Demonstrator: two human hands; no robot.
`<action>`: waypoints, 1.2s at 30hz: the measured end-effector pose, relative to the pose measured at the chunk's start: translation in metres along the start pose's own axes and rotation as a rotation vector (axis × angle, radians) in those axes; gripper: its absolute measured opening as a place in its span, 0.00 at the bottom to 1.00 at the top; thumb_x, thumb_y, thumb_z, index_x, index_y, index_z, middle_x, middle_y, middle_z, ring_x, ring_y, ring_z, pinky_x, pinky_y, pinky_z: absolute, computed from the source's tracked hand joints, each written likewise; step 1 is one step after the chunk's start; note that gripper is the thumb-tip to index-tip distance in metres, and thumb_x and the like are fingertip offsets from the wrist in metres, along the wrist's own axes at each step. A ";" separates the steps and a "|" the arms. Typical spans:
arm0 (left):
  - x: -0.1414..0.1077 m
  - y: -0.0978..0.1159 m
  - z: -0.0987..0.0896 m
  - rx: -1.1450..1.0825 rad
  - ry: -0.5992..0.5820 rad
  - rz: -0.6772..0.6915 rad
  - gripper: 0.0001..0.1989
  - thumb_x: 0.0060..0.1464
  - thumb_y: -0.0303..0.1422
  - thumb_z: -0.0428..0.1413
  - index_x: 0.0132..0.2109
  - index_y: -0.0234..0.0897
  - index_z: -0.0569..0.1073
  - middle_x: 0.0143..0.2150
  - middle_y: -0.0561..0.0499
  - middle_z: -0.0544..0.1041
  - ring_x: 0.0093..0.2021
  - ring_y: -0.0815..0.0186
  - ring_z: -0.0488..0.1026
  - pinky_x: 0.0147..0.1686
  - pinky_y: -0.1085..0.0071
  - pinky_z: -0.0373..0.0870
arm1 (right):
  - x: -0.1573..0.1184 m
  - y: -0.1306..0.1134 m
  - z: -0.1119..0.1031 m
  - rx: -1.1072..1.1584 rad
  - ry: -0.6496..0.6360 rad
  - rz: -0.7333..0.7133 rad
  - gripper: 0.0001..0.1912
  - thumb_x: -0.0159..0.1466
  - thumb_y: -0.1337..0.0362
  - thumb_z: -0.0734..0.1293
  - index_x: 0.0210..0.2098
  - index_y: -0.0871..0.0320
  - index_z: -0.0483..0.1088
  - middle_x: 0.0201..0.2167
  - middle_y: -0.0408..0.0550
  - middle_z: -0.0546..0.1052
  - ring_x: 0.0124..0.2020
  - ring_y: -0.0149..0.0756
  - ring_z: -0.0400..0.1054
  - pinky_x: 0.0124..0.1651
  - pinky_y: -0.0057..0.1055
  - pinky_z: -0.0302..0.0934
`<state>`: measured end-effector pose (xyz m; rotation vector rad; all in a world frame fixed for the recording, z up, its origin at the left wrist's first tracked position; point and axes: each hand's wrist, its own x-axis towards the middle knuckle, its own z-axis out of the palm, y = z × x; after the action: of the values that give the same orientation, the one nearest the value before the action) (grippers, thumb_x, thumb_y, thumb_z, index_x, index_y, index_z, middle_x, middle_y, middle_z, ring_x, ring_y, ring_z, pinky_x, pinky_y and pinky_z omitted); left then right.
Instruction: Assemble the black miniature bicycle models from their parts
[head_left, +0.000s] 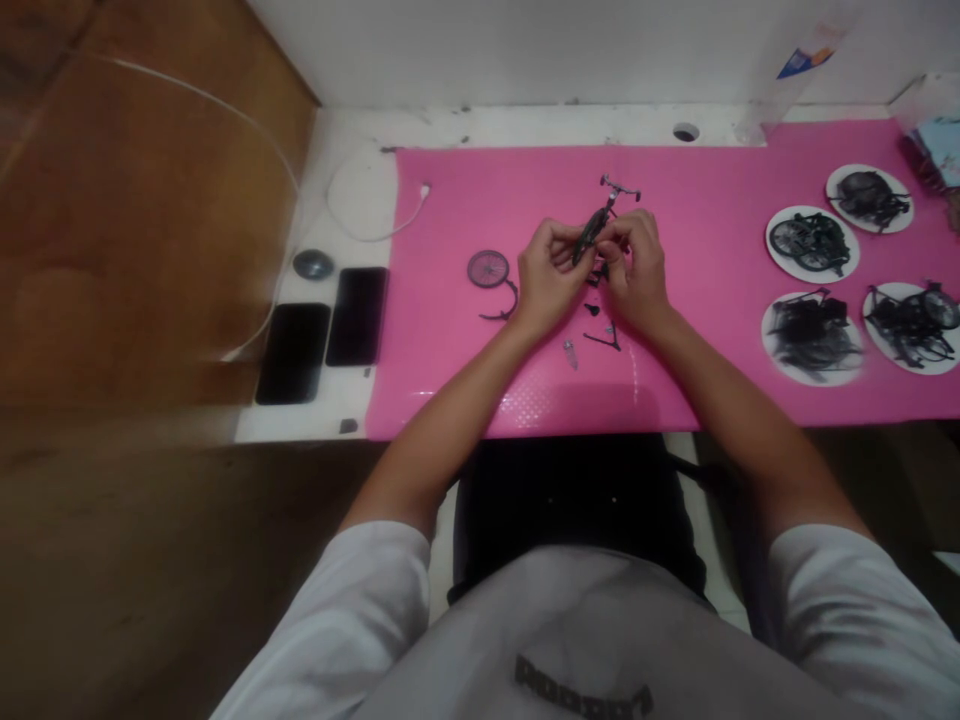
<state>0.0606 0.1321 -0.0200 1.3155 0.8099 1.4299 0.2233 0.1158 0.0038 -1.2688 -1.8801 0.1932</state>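
Observation:
Both of my hands hold a small dark model bicycle frame (590,232) over the pink mat, its handlebar (621,188) pointing away from me. My left hand (551,270) is closed round the frame's left side. From the right, the fingers of my right hand (634,265) pinch it, and they hide part of it. To the left of my left hand lie a small spoked wheel (488,269) and a thin curved dark part (511,300). Below the hands are a small black piece (592,310), a thin angled rod part (606,341) and a small clear-grey piece (570,353).
White plates with dark model bicycle parts stand at the right, among them one plate (776,265) nearest the hands. Two black phones (357,317), a dark round object (313,264) and a white cable (367,239) lie left of the pink mat (435,390). A white wall (525,50) rises behind.

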 end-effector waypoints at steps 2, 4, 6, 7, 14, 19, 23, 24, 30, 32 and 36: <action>0.000 -0.002 -0.001 0.007 -0.007 0.013 0.29 0.60 0.59 0.74 0.52 0.45 0.75 0.59 0.43 0.87 0.66 0.51 0.86 0.72 0.44 0.83 | 0.000 0.000 0.000 0.007 -0.001 0.000 0.43 0.80 0.29 0.44 0.61 0.50 0.76 0.52 0.59 0.77 0.64 0.61 0.71 0.70 0.70 0.68; -0.001 -0.003 -0.001 0.018 -0.010 0.014 0.29 0.61 0.59 0.74 0.53 0.45 0.75 0.59 0.43 0.87 0.66 0.51 0.86 0.72 0.44 0.83 | 0.000 -0.001 0.000 0.027 -0.011 0.022 0.43 0.80 0.29 0.46 0.62 0.50 0.76 0.53 0.59 0.77 0.65 0.62 0.70 0.71 0.71 0.67; -0.001 -0.003 -0.001 0.025 -0.015 0.005 0.28 0.61 0.58 0.74 0.53 0.46 0.75 0.60 0.44 0.87 0.66 0.51 0.86 0.72 0.44 0.83 | 0.000 -0.002 -0.001 0.050 -0.018 0.049 0.42 0.80 0.28 0.47 0.62 0.50 0.77 0.55 0.60 0.77 0.66 0.64 0.69 0.71 0.72 0.66; -0.001 -0.003 -0.001 0.023 -0.019 0.005 0.28 0.62 0.58 0.74 0.53 0.46 0.75 0.60 0.44 0.87 0.66 0.52 0.86 0.72 0.44 0.83 | 0.000 -0.002 -0.001 0.053 -0.020 0.057 0.42 0.79 0.28 0.48 0.62 0.50 0.77 0.55 0.61 0.77 0.66 0.64 0.69 0.71 0.71 0.66; -0.002 -0.001 0.000 -0.002 -0.026 0.002 0.26 0.62 0.56 0.75 0.52 0.46 0.75 0.61 0.44 0.87 0.66 0.52 0.86 0.71 0.44 0.83 | 0.000 -0.003 -0.002 0.033 -0.005 0.039 0.42 0.80 0.29 0.47 0.62 0.50 0.77 0.53 0.60 0.77 0.63 0.61 0.72 0.68 0.66 0.72; -0.002 -0.002 0.000 0.002 -0.036 0.007 0.26 0.63 0.55 0.74 0.53 0.46 0.75 0.60 0.44 0.87 0.66 0.52 0.85 0.72 0.44 0.83 | 0.001 -0.003 -0.001 0.037 -0.073 0.053 0.39 0.81 0.30 0.52 0.65 0.50 0.77 0.60 0.62 0.76 0.67 0.64 0.70 0.69 0.69 0.71; -0.001 -0.008 -0.002 0.007 -0.039 0.033 0.27 0.63 0.57 0.74 0.53 0.46 0.75 0.60 0.44 0.87 0.66 0.52 0.86 0.71 0.44 0.83 | 0.001 0.000 0.000 0.026 -0.043 0.041 0.38 0.82 0.31 0.49 0.64 0.50 0.76 0.57 0.61 0.77 0.66 0.61 0.70 0.69 0.66 0.71; -0.001 -0.009 -0.003 0.006 -0.038 0.040 0.27 0.62 0.57 0.74 0.53 0.46 0.75 0.60 0.44 0.87 0.65 0.52 0.86 0.71 0.44 0.84 | 0.000 0.000 0.000 0.032 -0.030 0.045 0.38 0.82 0.32 0.48 0.64 0.50 0.76 0.56 0.60 0.77 0.66 0.61 0.70 0.69 0.66 0.71; 0.002 -0.015 -0.005 0.013 0.002 0.015 0.28 0.62 0.58 0.73 0.55 0.46 0.76 0.59 0.44 0.87 0.66 0.52 0.86 0.72 0.44 0.83 | 0.000 -0.004 -0.002 0.046 -0.006 0.034 0.35 0.83 0.34 0.50 0.62 0.50 0.76 0.55 0.59 0.79 0.67 0.61 0.71 0.69 0.68 0.71; 0.002 -0.016 -0.005 0.008 0.016 0.000 0.29 0.63 0.57 0.73 0.57 0.45 0.76 0.59 0.43 0.86 0.68 0.51 0.84 0.73 0.43 0.81 | 0.001 -0.005 -0.003 0.029 -0.014 0.026 0.35 0.83 0.34 0.50 0.62 0.50 0.77 0.55 0.59 0.79 0.67 0.60 0.71 0.67 0.68 0.72; 0.002 -0.016 -0.004 -0.010 0.032 -0.011 0.28 0.63 0.56 0.74 0.56 0.45 0.75 0.59 0.43 0.85 0.69 0.51 0.83 0.73 0.43 0.81 | 0.001 -0.008 -0.006 0.040 -0.016 0.049 0.38 0.81 0.30 0.51 0.60 0.48 0.79 0.55 0.59 0.82 0.67 0.59 0.70 0.68 0.67 0.71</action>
<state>0.0600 0.1394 -0.0347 1.2821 0.8289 1.4479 0.2215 0.1109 0.0128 -1.2901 -1.8509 0.2669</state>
